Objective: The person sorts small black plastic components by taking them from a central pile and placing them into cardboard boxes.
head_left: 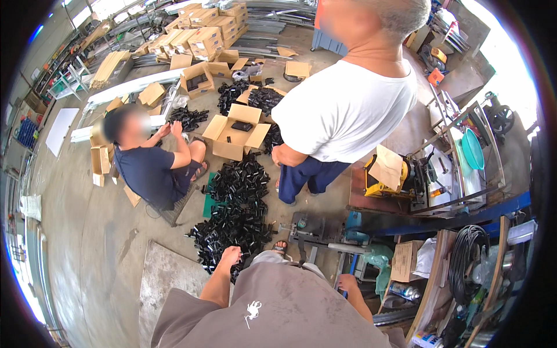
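Clearly shows left hand (231,256), fingers curled, at near edge of a heap of black parts (232,226) and, well apart rightward, right hand (347,282) beside a blue bar (353,264). Leaves both grips uncertain. Also shows open carton (226,151) beyond heap, ahead of left hand.

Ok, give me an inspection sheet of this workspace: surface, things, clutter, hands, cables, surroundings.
Surface: concrete floor, with a flat grey sheet near the pile.
Things: pile of small black pieces; open carton beyond it holds a few.
Clutter: another open carton farther back.
Hands: left hand by the pile, right hand at a blue bar; grips unclear.
Cables: coiled black cable or hose, right.
Surroundings: seated co-worker, left; standing co-worker ahead; stacked cartons behind.
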Demonstrator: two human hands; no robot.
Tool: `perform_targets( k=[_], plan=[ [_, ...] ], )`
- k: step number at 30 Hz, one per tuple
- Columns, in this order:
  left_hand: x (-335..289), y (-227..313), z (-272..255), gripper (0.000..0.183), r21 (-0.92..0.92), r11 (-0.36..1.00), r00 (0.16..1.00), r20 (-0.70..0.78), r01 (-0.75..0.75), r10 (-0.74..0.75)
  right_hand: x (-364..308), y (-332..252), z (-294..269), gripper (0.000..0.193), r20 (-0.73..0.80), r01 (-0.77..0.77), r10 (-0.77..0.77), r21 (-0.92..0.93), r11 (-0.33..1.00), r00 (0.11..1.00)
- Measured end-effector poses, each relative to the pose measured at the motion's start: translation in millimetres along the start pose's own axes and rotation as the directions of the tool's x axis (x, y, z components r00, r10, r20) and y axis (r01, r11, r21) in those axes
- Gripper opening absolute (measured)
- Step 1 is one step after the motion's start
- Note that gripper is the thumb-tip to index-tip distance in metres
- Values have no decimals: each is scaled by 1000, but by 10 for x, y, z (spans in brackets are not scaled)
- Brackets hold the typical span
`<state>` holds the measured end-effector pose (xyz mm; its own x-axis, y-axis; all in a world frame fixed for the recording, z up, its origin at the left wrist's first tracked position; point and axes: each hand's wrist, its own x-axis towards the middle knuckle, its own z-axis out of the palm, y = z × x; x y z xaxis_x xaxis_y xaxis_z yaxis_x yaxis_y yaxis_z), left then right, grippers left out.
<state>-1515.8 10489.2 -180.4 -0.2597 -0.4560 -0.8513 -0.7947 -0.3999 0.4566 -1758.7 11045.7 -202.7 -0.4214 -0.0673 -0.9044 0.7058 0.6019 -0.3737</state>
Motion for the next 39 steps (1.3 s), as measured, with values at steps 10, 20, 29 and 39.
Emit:
perform_targets(
  k=[10,20,29,39],
  plan=[
    [341,742,-32,37,127,991,998,60,-41,34,325,-487,-206,14,-330,257,-205,124,958,922],
    [862,188,-215,32,389,643,751,349,-660,560,680,-994,-82,38,-369,273,-356,-258,927,859],
    [1055,904,790,27,694,710,986,169,-119,1,1068,-1572,-903,42,-250,122,-262,-465,877,932],
    [2441,6198,5131,21,852,-30,725,462,-522,511,2159,-3537,-2361,31,-114,22,-32,-86,996,993]
  ],
)
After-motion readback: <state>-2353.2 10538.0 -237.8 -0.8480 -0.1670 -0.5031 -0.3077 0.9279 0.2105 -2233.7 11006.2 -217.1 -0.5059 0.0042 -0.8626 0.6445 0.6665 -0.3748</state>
